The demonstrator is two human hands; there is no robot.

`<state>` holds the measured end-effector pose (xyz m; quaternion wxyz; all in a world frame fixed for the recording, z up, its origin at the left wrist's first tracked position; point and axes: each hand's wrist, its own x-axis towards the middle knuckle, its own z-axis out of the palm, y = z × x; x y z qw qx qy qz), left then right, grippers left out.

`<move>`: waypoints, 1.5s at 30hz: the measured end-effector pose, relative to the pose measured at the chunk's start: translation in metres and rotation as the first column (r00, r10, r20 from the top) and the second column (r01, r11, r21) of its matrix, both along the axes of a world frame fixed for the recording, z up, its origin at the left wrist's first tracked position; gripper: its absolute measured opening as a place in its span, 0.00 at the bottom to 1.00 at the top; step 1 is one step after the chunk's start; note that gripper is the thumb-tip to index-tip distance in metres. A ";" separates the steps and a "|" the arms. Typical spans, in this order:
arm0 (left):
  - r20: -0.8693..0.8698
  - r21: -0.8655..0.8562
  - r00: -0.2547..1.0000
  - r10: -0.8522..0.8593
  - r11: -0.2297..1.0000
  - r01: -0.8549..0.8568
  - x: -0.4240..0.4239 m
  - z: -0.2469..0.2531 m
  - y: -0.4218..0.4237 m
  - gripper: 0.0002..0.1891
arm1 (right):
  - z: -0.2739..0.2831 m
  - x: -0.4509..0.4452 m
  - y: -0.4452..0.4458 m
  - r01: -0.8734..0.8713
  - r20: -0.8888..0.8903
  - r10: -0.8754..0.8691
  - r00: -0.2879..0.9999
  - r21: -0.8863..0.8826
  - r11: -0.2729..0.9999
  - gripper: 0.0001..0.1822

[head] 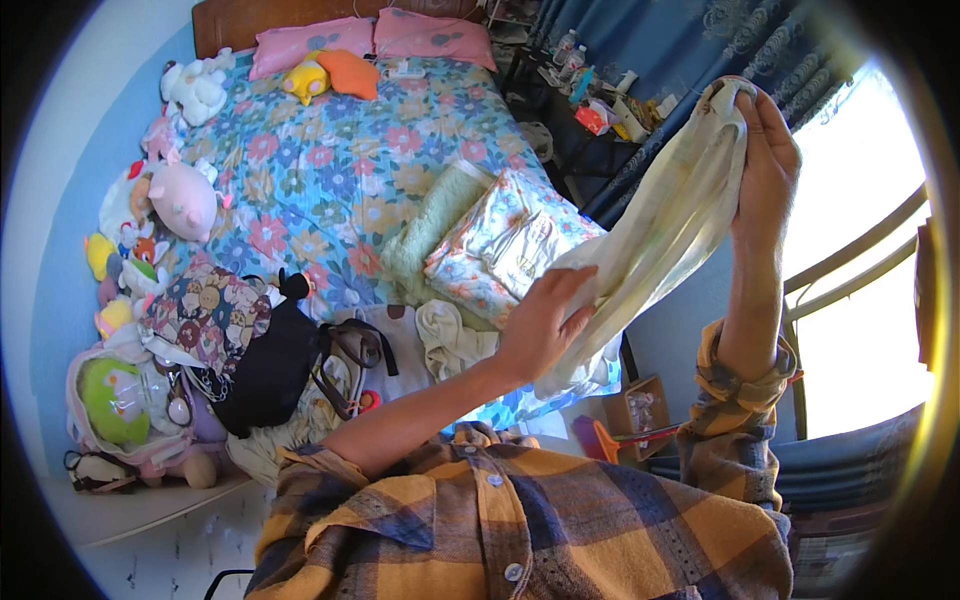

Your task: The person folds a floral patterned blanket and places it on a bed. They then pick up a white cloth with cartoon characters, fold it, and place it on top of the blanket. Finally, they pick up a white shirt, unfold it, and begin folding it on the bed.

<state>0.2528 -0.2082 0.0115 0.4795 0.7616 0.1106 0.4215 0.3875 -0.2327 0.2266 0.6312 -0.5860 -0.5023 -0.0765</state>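
My right hand (pixel 766 154), raised at the upper right, grips the bunched top of a thin cream-white cloth (pixel 667 202). The cloth hangs slantwise down to the left, and light from the window shows through its folds. Lower down, my left hand (pixel 544 319) touches the cloth's side with thumb and fingers apart. Behind that hand lies a folded floral quilt (pixel 469 251) with a white printed garment (pixel 525 251) on top. A crumpled cream garment (pixel 450 337) lies left of my left hand, on the bed.
Soft toys, including a pink pig (pixel 184 201), line the bed's left side. A black bag (pixel 274 367) and a patterned bag (pixel 210 311) lie near the front. Pale green fleece (pixel 435 217) is beside the quilt. Bottles (pixel 574 60) crowd a dark table; a broom (pixel 600 439) is below right.
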 end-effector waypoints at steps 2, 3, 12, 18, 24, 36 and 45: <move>-0.027 -0.062 0.992 0.124 0.990 -0.126 0.005 0.001 0.007 0.19 | 0.000 0.002 0.000 -0.026 -0.017 0.026 1.000 -0.001 1.000 0.12; -0.051 -0.024 0.985 0.162 0.986 -0.164 0.006 0.000 0.011 0.18 | 0.000 0.003 0.000 -0.039 -0.025 0.039 0.999 -0.002 0.999 0.12; -0.191 0.118 0.843 0.503 0.864 -0.489 -0.028 -0.049 0.086 0.09 | -0.001 0.019 0.006 -0.055 -0.162 0.078 0.984 0.141 0.989 0.14; -0.128 -0.007 0.944 0.303 0.952 -0.306 -0.064 -0.082 0.070 0.17 | -0.011 0.018 0.014 -0.239 -0.203 0.263 0.943 0.138 0.961 0.15; -0.202 -0.303 0.974 0.103 0.939 -0.162 -0.039 -0.054 0.048 0.10 | -0.018 -0.003 0.021 -0.354 -0.216 0.363 0.906 0.081 0.932 0.16; 0.033 -0.359 0.969 -0.244 0.902 0.239 -0.014 -0.046 0.042 0.14 | -0.020 0.016 0.016 -0.315 -0.237 0.312 0.920 0.026 0.949 0.16; -0.318 -0.039 0.931 -0.178 0.984 0.175 0.003 -0.123 0.043 0.16 | 0.020 0.072 -0.008 -0.448 -0.226 0.473 0.851 0.158 0.880 0.17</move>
